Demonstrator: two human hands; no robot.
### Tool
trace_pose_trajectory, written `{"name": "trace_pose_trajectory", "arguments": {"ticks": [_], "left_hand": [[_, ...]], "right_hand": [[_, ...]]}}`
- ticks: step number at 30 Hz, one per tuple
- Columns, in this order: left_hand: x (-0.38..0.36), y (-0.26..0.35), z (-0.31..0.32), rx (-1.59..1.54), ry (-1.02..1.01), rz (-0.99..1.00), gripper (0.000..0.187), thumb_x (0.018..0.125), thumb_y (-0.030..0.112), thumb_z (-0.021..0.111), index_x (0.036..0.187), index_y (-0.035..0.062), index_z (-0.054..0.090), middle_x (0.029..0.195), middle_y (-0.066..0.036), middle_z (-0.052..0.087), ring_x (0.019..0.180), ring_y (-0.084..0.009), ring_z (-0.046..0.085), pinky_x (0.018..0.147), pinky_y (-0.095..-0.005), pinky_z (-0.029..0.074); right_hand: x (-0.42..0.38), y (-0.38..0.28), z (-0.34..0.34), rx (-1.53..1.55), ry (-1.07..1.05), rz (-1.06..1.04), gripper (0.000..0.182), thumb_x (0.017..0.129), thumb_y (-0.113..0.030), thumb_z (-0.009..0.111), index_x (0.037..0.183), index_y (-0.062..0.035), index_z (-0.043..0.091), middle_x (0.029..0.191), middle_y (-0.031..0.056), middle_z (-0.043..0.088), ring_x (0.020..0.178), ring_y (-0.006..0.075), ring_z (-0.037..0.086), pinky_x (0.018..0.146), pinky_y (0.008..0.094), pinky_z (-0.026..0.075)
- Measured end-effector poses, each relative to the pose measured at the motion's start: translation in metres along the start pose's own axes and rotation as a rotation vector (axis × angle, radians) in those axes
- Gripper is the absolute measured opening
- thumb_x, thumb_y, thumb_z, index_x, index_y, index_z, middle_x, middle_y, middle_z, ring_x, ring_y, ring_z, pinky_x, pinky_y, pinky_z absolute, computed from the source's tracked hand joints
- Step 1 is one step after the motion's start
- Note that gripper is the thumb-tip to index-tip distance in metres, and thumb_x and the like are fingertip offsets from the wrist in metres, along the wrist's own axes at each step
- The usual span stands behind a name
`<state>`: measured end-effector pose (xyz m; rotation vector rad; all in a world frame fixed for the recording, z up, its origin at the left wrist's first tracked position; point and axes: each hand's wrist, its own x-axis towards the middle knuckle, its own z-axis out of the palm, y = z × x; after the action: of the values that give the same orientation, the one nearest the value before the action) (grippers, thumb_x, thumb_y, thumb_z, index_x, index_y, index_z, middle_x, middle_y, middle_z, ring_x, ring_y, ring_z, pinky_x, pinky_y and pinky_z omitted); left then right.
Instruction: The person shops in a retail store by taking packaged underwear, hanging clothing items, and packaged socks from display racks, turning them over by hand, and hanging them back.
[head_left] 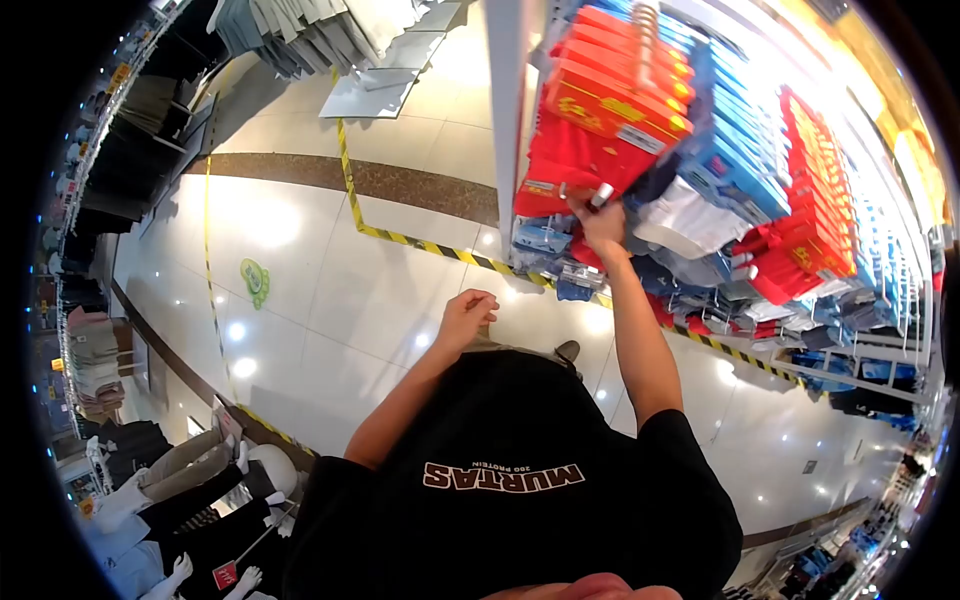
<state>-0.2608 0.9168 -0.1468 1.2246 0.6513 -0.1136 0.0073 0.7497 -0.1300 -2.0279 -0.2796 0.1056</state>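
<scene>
My right hand (604,226) reaches up to the hanging rack, at the lower edge of a red-packaged garment (590,165). Its fingers are bent in beside a white-tipped rod end (601,196); what exactly they grip is partly hidden. Red packs with yellow print (610,100) hang in a row just above this hand. Below it hang small blue garments (545,238). In front of my body, my left hand (468,318) is held above the floor with its fingers loosely curled together and nothing visible in them.
Blue packs (735,150), a white garment (690,218) and more red packs (815,190) hang farther right. Yellow-black tape (430,246) runs along the floor by the rack. Clothes racks and mannequins (270,475) stand at left.
</scene>
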Motion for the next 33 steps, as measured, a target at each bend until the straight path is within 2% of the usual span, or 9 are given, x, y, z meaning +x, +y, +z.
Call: {"name": "trace_pose_trajectory", "arguments": {"ticks": [1,7,11,16,20,23,27,31,33], "left_hand": [[0.0,0.003,-0.013,-0.001,0.007,0.004,0.024,0.095,0.022,0.06,0.106,0.0004,0.061,0.096,-0.008,0.067,0.079,-0.0132,0.063,0.073,-0.0255,0.051],[0.018,0.019,-0.083,0.01,0.0,0.019,0.026,0.096,0.024,0.06,0.107,0.0013,0.061,0.099,-0.007,0.067,0.082,-0.0138,0.064,0.073,-0.0253,0.05],[0.044,0.033,-0.1,0.158,-0.148,0.096,0.027,0.094,0.022,0.063,0.111,0.0013,0.061,0.102,-0.008,0.067,0.088,-0.0158,0.064,0.079,-0.0276,0.05],[0.047,0.073,-0.061,0.467,-0.396,0.396,0.04,0.089,0.016,0.069,0.123,-0.0002,0.056,0.109,-0.007,0.066,0.102,-0.0161,0.062,0.089,-0.0289,0.049],[0.044,0.093,-0.026,0.24,-0.682,0.173,0.044,0.087,0.018,0.072,0.124,-0.0015,0.058,0.112,-0.01,0.066,0.102,-0.0141,0.061,0.091,-0.0293,0.048],[0.042,0.106,-0.011,0.217,-0.642,0.134,0.034,0.087,0.017,0.071,0.113,-0.0043,0.063,0.101,-0.008,0.069,0.092,-0.012,0.063,0.084,-0.0278,0.05],[0.035,0.101,-0.003,0.018,-0.51,0.108,0.027,0.09,0.018,0.069,0.104,-0.0041,0.066,0.093,-0.007,0.069,0.084,-0.01,0.064,0.076,-0.0251,0.051],[0.024,0.109,-0.003,-0.051,-0.444,-0.037,0.031,0.094,0.025,0.063,0.109,-0.0023,0.062,0.095,-0.005,0.068,0.08,-0.0101,0.064,0.072,-0.024,0.052],[0.021,0.119,-0.002,-0.096,-0.417,-0.092,0.033,0.097,0.028,0.06,0.112,-0.0013,0.059,0.097,-0.005,0.067,0.079,-0.01,0.064,0.07,-0.0238,0.052]], "right_hand": [[-0.013,-0.046,-0.012,0.027,-0.007,0.051,0.036,0.077,-0.022,0.081,0.101,0.0002,0.066,0.093,0.0106,0.07,0.075,0.0178,0.065,0.067,0.0344,0.051],[-0.032,-0.02,-0.011,0.279,-0.112,0.139,0.038,0.084,-0.02,0.075,0.111,0.0046,0.062,0.089,0.0063,0.066,0.07,0.0113,0.055,0.063,0.0309,0.047],[-0.077,-0.074,-0.029,0.235,-0.181,0.095,0.029,0.089,-0.011,0.068,0.113,0.0036,0.061,0.096,0.0053,0.065,0.082,0.0104,0.059,0.075,0.0243,0.049],[-0.119,-0.084,-0.032,0.458,-0.16,0.168,0.028,0.093,-0.012,0.063,0.117,0.002,0.056,0.107,0.0085,0.064,0.098,0.0133,0.061,0.089,0.028,0.049],[-0.136,-0.087,-0.01,0.945,0.024,0.345,0.032,0.095,-0.011,0.06,0.124,0.0006,0.051,0.111,0.0095,0.063,0.1,0.0162,0.062,0.086,0.0304,0.052],[-0.144,-0.093,0.002,0.967,0.217,0.319,0.035,0.096,-0.012,0.059,0.128,-0.002,0.05,0.112,0.0095,0.063,0.101,0.0161,0.062,0.086,0.0308,0.052],[-0.158,-0.084,0.003,0.627,0.138,0.352,0.026,0.097,-0.007,0.055,0.122,-0.005,0.06,0.117,0.0077,0.06,0.092,0.0146,0.061,0.081,0.0261,0.05],[-0.166,-0.098,0.028,0.171,-0.021,0.083,0.022,0.088,-0.012,0.067,0.106,0.0001,0.067,0.107,0.0109,0.058,0.095,0.0193,0.059,0.084,0.0287,0.048],[-0.162,-0.124,0.042,0.06,-0.037,0.028,0.038,0.079,-0.018,0.078,0.11,-0.0003,0.065,0.109,0.0136,0.054,0.101,0.0257,0.058,0.089,0.0336,0.047]]}}
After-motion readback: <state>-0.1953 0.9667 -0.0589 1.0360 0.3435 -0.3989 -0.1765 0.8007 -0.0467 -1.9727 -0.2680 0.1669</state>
